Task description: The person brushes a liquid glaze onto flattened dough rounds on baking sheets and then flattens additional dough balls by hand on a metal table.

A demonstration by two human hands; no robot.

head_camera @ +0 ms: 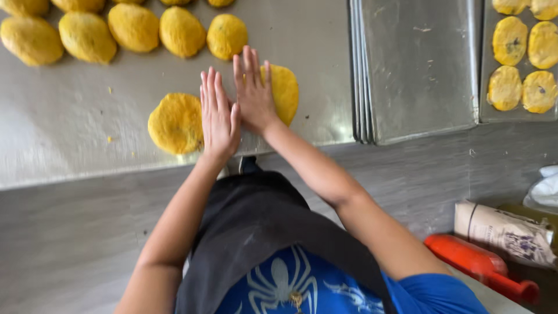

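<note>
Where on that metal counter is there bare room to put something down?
Bare steel lies left of the flattened dough disc, below the row of dough balls. The top tray of the tray stack is bare too. It is crowded where the left hand and right hand press dough, and on the filled tray.

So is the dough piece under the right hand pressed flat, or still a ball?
Pressed flat. The dough piece shows as a thin disc beside the right hand, unlike the rounded dough balls behind it.

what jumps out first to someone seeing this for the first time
Two flat hands at centre: the left hand beside a flattened yellow dough disc, the right hand pressing on another disc. Plump yellow dough balls line the steel table's far edge.
</note>
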